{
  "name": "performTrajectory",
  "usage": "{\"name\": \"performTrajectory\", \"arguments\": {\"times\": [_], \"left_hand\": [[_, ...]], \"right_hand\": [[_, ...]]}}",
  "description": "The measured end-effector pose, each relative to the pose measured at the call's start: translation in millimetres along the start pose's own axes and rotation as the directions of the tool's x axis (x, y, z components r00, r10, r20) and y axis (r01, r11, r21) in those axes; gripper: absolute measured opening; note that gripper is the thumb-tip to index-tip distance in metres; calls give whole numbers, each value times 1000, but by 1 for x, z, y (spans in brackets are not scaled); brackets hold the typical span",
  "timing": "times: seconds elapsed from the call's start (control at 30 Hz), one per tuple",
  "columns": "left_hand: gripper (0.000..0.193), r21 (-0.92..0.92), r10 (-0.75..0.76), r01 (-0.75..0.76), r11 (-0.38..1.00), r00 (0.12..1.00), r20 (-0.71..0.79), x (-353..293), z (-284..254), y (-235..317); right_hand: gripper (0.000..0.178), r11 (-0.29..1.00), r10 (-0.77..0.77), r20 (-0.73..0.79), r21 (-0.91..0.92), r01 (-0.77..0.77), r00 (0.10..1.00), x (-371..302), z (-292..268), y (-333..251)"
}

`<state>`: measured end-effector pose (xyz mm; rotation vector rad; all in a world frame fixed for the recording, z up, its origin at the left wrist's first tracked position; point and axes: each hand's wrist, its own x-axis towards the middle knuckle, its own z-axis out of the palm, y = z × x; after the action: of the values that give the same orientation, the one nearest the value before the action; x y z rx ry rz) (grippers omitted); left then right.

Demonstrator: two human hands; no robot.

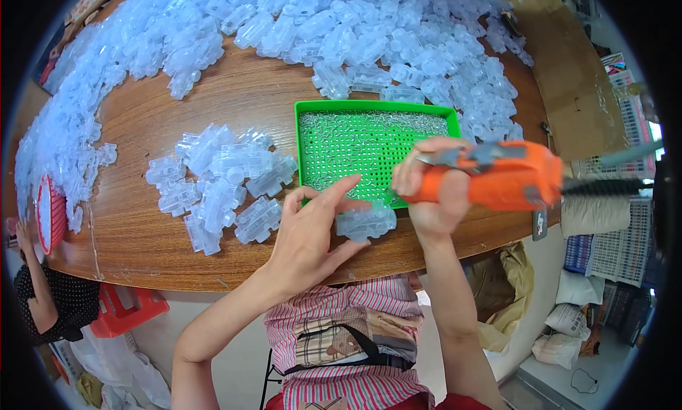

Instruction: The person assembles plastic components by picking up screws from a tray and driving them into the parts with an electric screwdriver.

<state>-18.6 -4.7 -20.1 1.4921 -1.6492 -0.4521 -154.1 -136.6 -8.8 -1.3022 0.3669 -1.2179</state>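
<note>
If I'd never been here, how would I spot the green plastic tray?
Find the brown wooden table, then the heap of clear plastic pieces at its far side. Nearer sits the rectangular green plastic tray, scattered with small silvery metal bits. Its bright green stands out from the pale pieces nearby.

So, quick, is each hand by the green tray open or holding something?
Left hand: open, around one end of a see-through, blocky plastic piece; can't tell if touching.
Right hand: closed, holding an orange-and-grey power tool.

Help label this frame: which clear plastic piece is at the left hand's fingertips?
The lone piece at the near side of the green tray, between the left hand and orange tool; others lie clustered left of that hand or heaped beyond.
</note>
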Motion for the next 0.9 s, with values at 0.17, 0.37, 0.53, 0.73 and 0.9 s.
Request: {"name": "performTrajectory", "arguments": {"times": [0.17,0.37,0.53,0.73,0.9], "left_hand": [[81,-43,-11,9,999,999,-37,-4,3,-7],[73,-58,-7,4,998,999,-49,-7,6,-11],[70,-82,8,-15,997,997,-78,-6,8,-12],[68,-122,-4,-5,993,997,-74,-7,9,-14],[64,-141,4,-13,990,998,-66,-7,6,-18]], "right_hand": [[68,990,-142,184,48,136,973,0,21,-65],[71,991,-131,306,6,136,943,-11,29,-60],[69,993,-95,327,-31,111,940,-13,34,-55],[65,985,-87,296,-120,127,951,-22,44,-49],[63,977,-97,281,-154,144,955,-25,52,-45]]}}
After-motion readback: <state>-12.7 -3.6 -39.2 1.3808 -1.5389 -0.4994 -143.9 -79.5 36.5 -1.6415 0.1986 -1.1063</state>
